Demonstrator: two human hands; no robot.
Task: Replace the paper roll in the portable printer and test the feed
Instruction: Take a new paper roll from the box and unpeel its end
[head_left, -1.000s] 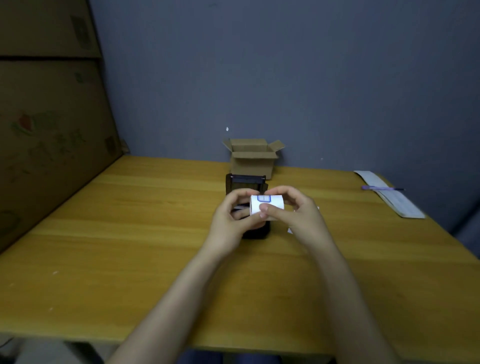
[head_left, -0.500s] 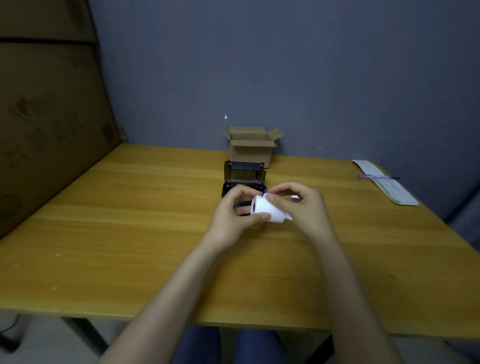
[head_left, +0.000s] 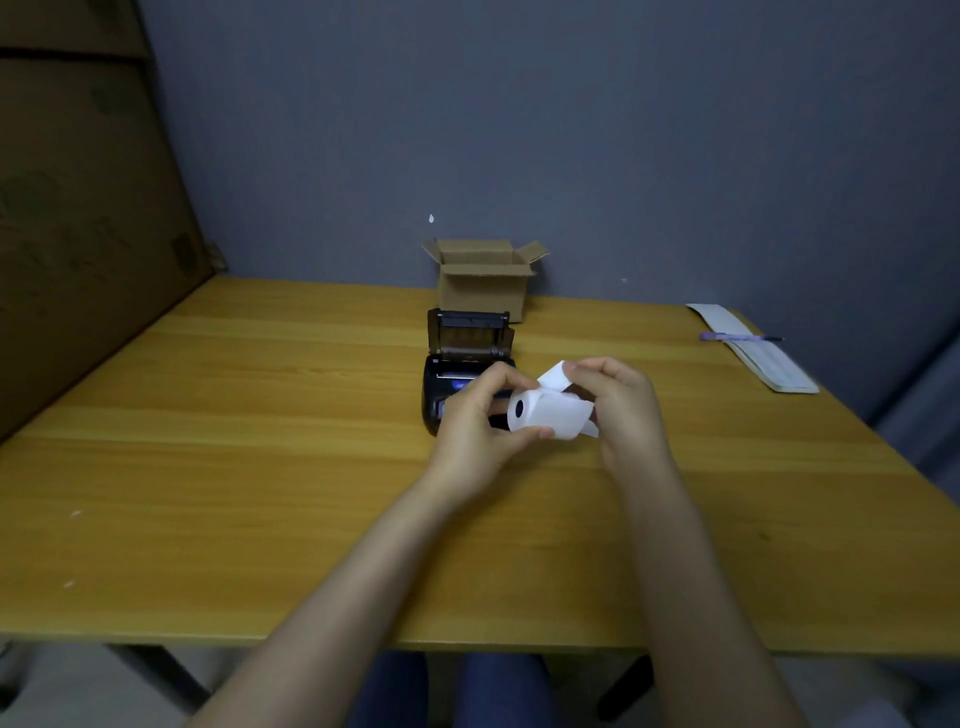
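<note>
A white paper roll is held above the table, its dark core hole facing left. My left hand grips the roll's left end between thumb and fingers. My right hand pinches the loose paper end, lifted up off the roll. Behind the hands sits the black portable printer with its lid standing open; its front is partly hidden by my left hand.
A small open cardboard box stands behind the printer by the wall. A white paper sheet with a purple pen lies at the far right. Large cardboard leans along the wooden table's left side.
The roll was turned so its core hole faces left, and my right hand peeled the loose paper end up off it. The camera view shifted slightly.
</note>
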